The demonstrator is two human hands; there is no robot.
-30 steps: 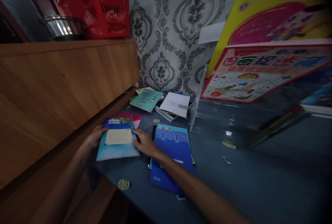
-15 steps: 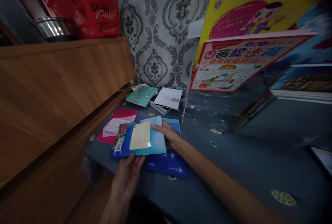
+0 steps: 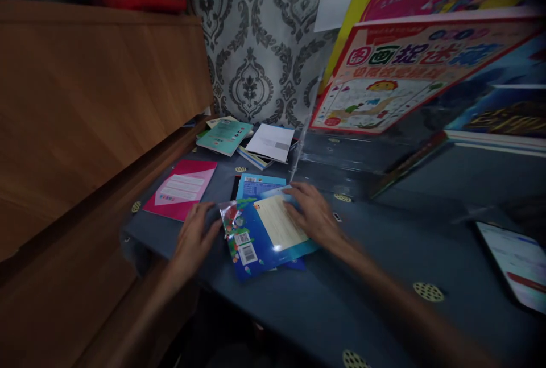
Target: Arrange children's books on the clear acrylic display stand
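Note:
A blue booklet (image 3: 243, 237) with a cream panel and a barcode lies slantwise over other books on the table. My right hand (image 3: 315, 217) rests on its right end, fingers apart on the cover. Beside its left edge is my left hand (image 3: 194, 240), open, with the thumb close to the corner; whether it touches cannot be made out. Partly covered beneath is a light-blue book (image 3: 260, 184). To the left, a pink-and-magenta booklet (image 3: 183, 189) lies flat on the tablecloth.
A green book (image 3: 224, 136) and a white-covered book (image 3: 271, 141) top piles by the wall. At right, a clear stand (image 3: 301, 149) holds picture books (image 3: 384, 78). A lit phone or tablet (image 3: 514, 265) lies at the right edge. A wooden cabinet (image 3: 102, 95) borders the left.
The blue booklet has come down from between both hands onto the books and turned slightly. My left hand has let go and moved left. The camera view has tilted lower.

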